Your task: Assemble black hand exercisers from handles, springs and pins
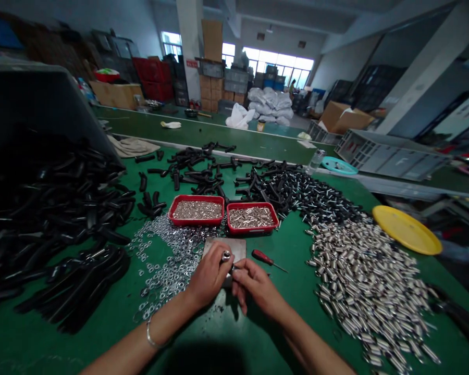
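Observation:
My left hand (208, 272) is closed round a dark part with a round, shiny metal end (225, 255) that sticks up past the thumb. My right hand (256, 285) pinches at the lower side of this part; whether a small piece sits between its fingertips cannot be made out. Both hands are over a flat metal plate (239, 247) on the green table. Just right of the plate lies a screwdriver (262, 255) with a red handle. Beyond the plate stand two red trays, the left tray (197, 224) with tiny metal pieces, the right tray (254, 230) with small metal pins.
Loose metal rings (166, 276) spread left of the plate. A heap of metal cylinders (367, 276) and black-headed screws (316, 195) lies right. Black handles (203, 172) cover the back; more spill from a grey bin (54, 83). A yellow lid (406, 229) rests far right.

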A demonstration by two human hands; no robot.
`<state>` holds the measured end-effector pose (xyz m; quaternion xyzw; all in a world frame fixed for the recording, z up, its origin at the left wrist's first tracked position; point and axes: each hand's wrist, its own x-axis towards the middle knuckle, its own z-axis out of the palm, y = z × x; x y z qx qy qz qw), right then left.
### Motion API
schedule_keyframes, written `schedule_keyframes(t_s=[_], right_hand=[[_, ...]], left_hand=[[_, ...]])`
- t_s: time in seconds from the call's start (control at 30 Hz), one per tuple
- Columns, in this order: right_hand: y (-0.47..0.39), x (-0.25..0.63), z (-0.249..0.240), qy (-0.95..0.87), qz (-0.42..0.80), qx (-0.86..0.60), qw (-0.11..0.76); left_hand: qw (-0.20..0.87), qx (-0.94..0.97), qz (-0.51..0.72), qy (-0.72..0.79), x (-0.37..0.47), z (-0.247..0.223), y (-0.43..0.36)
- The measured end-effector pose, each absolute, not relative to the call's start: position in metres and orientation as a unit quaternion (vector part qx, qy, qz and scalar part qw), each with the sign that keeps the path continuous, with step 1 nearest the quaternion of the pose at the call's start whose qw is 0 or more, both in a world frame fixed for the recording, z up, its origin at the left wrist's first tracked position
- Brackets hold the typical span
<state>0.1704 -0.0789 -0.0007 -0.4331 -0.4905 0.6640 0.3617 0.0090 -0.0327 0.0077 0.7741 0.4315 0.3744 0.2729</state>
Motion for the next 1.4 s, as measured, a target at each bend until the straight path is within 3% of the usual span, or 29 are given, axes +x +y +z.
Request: schedule_keyframes(t_s=[0.07, 0.2, 0.4, 0.57, 0.67, 1.17, 1.3, 1.4], right_hand=[[-0.080, 0.174, -0.007, -0.516, 0.635, -0.469, 0.332], [-0.095, 0.198, -0.010, -0.645, 0.434, -0.558, 0.290], [-0.152, 0.272, -0.017, -0.697, 0.259, -0.621, 0.249], [-0.185, 0.295, -0.032, -0.736, 0.153, -0.646, 0.131], [-0.187, 0.290, -0.036, -0.742, 0.117, -0.652, 0.107], [-0.165, 0.296, -0.040, -0.737, 0.094, -0.655, 0.138], [-0.162, 0.282, -0.017, -0.684, 0.174, -0.668, 0.235], [-0.150, 0.256, -0.002, -0.610, 0.337, -0.634, 0.334]], left_hand=[[0.246, 0.823, 0.289, 0.424, 0.009, 0.003, -0.019], [0.172, 0.894, 0.131, 0.393, 0.011, -0.007, 0.016], [0.141, 0.902, 0.165, 0.373, 0.034, 0.014, 0.065], [0.075, 0.885, 0.096, 0.449, 0.068, 0.019, 0.119], [0.073, 0.884, 0.074, 0.455, 0.077, 0.010, 0.133], [0.092, 0.873, 0.168, 0.449, 0.064, 0.004, 0.115], [0.134, 0.862, 0.257, 0.416, 0.066, 0.024, 0.064], [0.291, 0.840, 0.331, 0.315, 0.060, 0.029, -0.006]])
